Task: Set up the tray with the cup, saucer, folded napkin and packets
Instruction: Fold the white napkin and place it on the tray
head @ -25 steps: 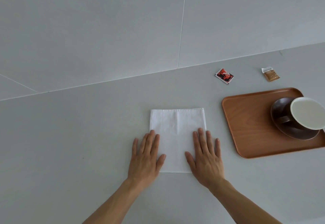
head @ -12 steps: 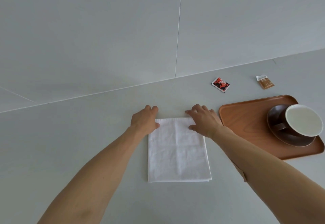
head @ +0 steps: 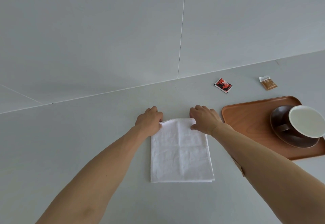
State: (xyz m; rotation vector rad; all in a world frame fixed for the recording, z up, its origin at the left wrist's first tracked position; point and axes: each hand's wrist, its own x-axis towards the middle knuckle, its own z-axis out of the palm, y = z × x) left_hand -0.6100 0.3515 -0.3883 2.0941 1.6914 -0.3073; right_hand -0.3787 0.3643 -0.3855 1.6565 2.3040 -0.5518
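Note:
A white folded napkin lies flat on the grey counter in front of me. My left hand pinches its far left corner and my right hand pinches its far right corner; that far edge is slightly lifted. To the right sits a wooden tray carrying a dark brown saucer with a brown cup, white inside, on it. A red packet and a brown packet lie on the counter beyond the tray.
The grey counter meets a pale tiled wall just behind the packets. The tray runs off the right edge of the view.
Both hands went from lying flat on the napkin's near edge to its far edge, where they now grip the two corners. The view has tilted down a little.

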